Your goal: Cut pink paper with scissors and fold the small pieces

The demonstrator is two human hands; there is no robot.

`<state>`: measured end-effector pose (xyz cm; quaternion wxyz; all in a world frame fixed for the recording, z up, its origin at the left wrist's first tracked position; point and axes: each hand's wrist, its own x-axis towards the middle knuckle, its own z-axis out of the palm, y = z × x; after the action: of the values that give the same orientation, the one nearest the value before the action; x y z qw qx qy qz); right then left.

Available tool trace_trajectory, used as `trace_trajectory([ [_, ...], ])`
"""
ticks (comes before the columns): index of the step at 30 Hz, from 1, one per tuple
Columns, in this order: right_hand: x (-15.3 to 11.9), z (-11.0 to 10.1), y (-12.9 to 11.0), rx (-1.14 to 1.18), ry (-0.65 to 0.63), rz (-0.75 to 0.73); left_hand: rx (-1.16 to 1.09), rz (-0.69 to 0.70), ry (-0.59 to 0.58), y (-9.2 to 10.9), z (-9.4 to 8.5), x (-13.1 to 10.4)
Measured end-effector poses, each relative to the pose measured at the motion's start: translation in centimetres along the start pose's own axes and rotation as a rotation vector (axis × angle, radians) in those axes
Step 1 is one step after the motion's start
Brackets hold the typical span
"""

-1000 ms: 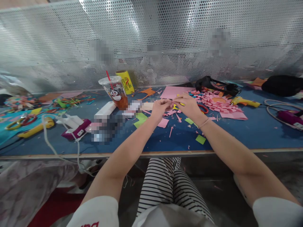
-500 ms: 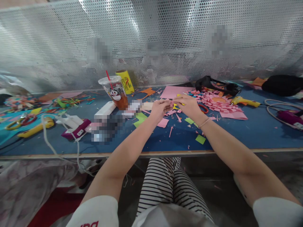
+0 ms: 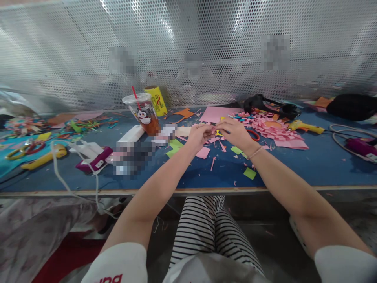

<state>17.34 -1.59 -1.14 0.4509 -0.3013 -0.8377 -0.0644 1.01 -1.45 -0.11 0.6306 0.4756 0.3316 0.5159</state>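
My left hand (image 3: 199, 135) and my right hand (image 3: 234, 133) meet above the blue table (image 3: 294, 169), fingertips pinched together on a small pink paper piece (image 3: 214, 129). Pink scraps (image 3: 203, 153) and green paper squares (image 3: 249, 173) lie under and around the hands. A pink sheet (image 3: 216, 113) lies just beyond them. To the right sits a pink paper flower (image 3: 272, 129) built of many folded strips.
A plastic drink cup with a red straw (image 3: 143, 114) and a yellow can (image 3: 156, 100) stand at back left. Glue guns (image 3: 303, 126) (image 3: 44, 158), a purple tool with a white cord (image 3: 93, 163), scissors (image 3: 253, 135) and black headgear (image 3: 269, 104) lie about. A perforated metal screen (image 3: 188, 47) closes the back.
Both hands stay pinched on the pink piece; the fingers shift slightly as they work it, and the view has nudged a little.
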Motion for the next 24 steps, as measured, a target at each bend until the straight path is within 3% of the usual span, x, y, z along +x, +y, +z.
trace_trajectory([
  [13, 0.0, -0.8, 0.1, -0.059, -0.098, -0.080, -0.024, 0.005, -0.017, 0.3, 0.3, -0.3],
  [16, 0.2, -0.5, -0.5, 0.052, -0.002, 0.048, -0.012, 0.015, 0.002, 0.2, 0.2, -0.1],
  [19, 0.5, 0.1, -0.9, 0.276, 0.114, 0.292, -0.011, 0.055, 0.009, 0.0, 0.2, 0.1],
  [22, 0.7, 0.8, -0.9, 0.504, 0.159, 0.504, 0.004, 0.076, 0.003, -0.2, 0.2, 0.1],
  [24, 0.7, 1.0, -0.9, 0.560, 0.184, 0.563, 0.021, 0.077, -0.006, -0.2, 0.2, 0.1],
])
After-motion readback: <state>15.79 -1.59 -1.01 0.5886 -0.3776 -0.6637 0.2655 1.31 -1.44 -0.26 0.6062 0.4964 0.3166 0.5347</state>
